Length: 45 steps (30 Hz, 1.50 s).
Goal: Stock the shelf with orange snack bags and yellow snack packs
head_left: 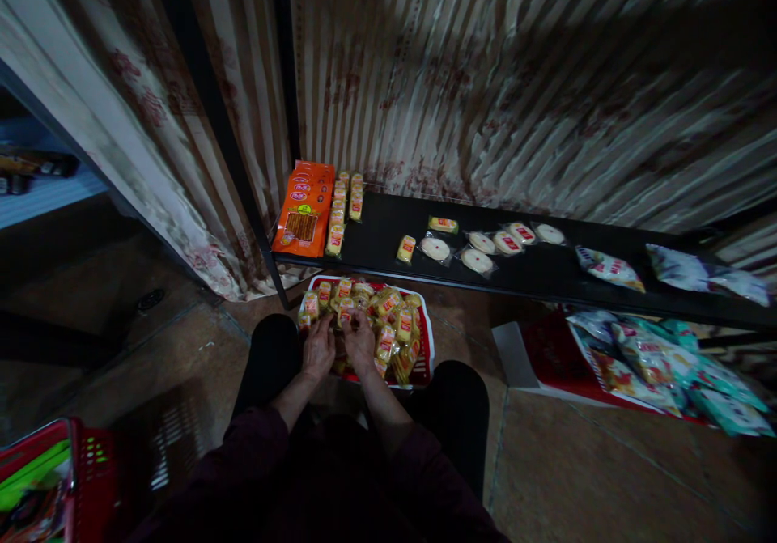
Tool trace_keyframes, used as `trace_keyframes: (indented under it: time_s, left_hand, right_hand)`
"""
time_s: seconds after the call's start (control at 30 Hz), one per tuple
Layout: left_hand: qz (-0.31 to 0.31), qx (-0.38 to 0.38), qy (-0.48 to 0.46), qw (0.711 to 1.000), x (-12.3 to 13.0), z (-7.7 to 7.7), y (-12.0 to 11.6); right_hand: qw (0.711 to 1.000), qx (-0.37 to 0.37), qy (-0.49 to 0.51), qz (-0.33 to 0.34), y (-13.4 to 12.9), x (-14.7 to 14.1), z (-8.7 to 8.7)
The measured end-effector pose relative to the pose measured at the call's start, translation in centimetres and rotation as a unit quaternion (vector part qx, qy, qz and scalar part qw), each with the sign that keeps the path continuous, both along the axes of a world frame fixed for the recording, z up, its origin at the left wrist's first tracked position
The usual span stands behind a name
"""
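Observation:
A white-rimmed red box (429,341) full of small yellow wrapped snacks stands on the floor between the knees. My right hand (359,342) is over its left half, fingers bent round the lower end of a yellow packet (346,309). Close beside it, my left hand (319,347) reaches in with curled fingers; what they hold, if anything, is hidden. On the black shelf (382,239) behind the box, yellow packets (336,231) stand in two rows beside orange snack bags (303,211). Round white wrapped pieces (477,260) and two loose yellow packets (406,248) lie further right.
White bags (609,269) lie on the shelf's right part. Below them, a red and white carton (549,357) holds several green and white bags. At the lower left is a red basket (91,462). A black shelf post (212,106) rises at the left, before a pleated curtain.

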<state>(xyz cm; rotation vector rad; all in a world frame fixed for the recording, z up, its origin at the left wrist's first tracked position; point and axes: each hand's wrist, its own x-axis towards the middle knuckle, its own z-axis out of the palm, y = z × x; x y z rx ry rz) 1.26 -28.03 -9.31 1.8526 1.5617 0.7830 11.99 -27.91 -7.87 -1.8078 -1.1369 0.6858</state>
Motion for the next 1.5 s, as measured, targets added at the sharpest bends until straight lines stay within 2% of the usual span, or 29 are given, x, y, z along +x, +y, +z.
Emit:
trace_keyframes:
  time_s: [0.17, 0.33, 0.43, 0.57, 0.77, 1.03, 1.3, 1.5]
  left_hand:
    - [-0.004, 0.01, -0.012, 1.0, -0.2, 0.7, -0.1]
    - [-0.005, 0.012, -0.069, 0.998, 0.4, 2.2, 0.0]
    - [0.018, 0.003, -0.12, 0.993, 1.3, 3.2, 0.3]
    - [0.072, -0.027, -0.167, 0.983, 2.5, 4.0, 0.7]
    - [0.105, -0.069, -0.251, 0.96, 3.3, 4.2, 0.6]
    - [0.124, -0.096, -0.329, 0.931, 3.1, 4.6, 0.6]
    - [0.122, -0.107, -0.38, 0.91, 3.1, 5.5, 0.6]
    - [0.137, -0.102, -0.381, 0.909, 3.6, 5.9, 0.5]
  right_hand:
    - [0.999, 0.031, 0.042, -0.003, -0.2, 0.2, -0.2]
    - [0.991, 0.058, 0.12, -0.005, -0.6, 0.1, -0.4]
    - [0.985, 0.068, 0.159, -0.022, -0.7, -0.1, -0.5]
    - [0.978, 0.092, 0.186, -0.013, -0.5, 0.2, -0.1]
    - [0.973, 0.089, 0.21, 0.008, -0.9, 0.6, 1.4]
    - [0.965, 0.09, 0.246, 0.007, -1.8, 0.7, 3.3]
    - [0.934, 0.067, 0.35, -0.006, -1.9, 1.0, 3.3]
    - [0.933, 0.086, 0.35, -0.006, -2.1, 1.2, 3.0]
